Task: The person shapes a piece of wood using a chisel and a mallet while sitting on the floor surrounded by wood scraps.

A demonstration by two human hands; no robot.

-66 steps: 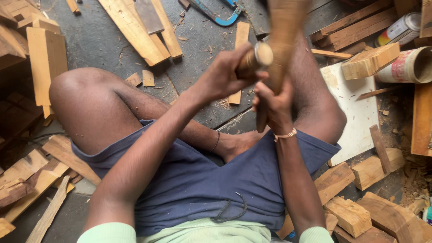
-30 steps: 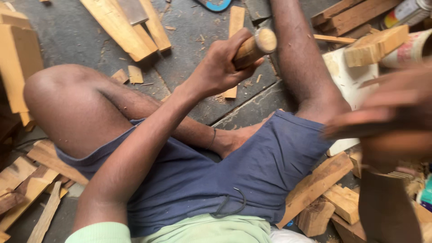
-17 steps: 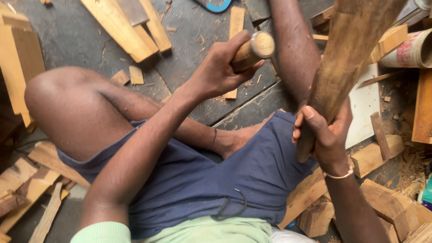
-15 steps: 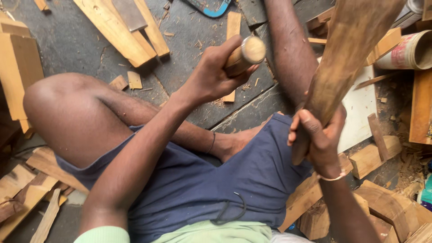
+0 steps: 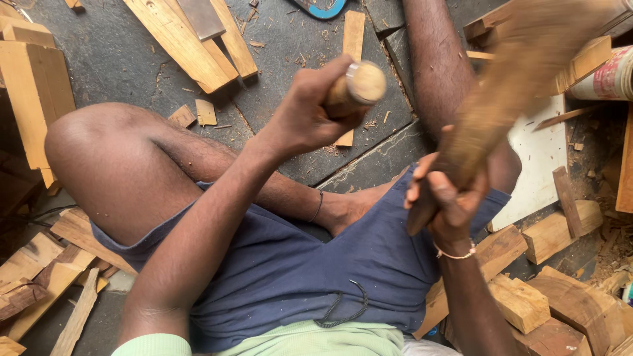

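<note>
Overhead, blurred wooden club (image 5: 508, 99) above scattered offcuts (image 5: 521, 300).

Two hands are showing: the left hand (image 5: 310, 118) and the right hand (image 5: 448, 198). One round wooden handle (image 5: 353, 89) and one long wooden club (image 5: 508, 99) are being gripped. One can (image 5: 610, 76) is lying at the floor's right edge.

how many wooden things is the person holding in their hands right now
2. The left hand grips a round wooden handle, its lower end hidden by the fingers. The right hand grips a long wooden club, raised and motion-blurred, above the offcuts lying on the floor.
</note>
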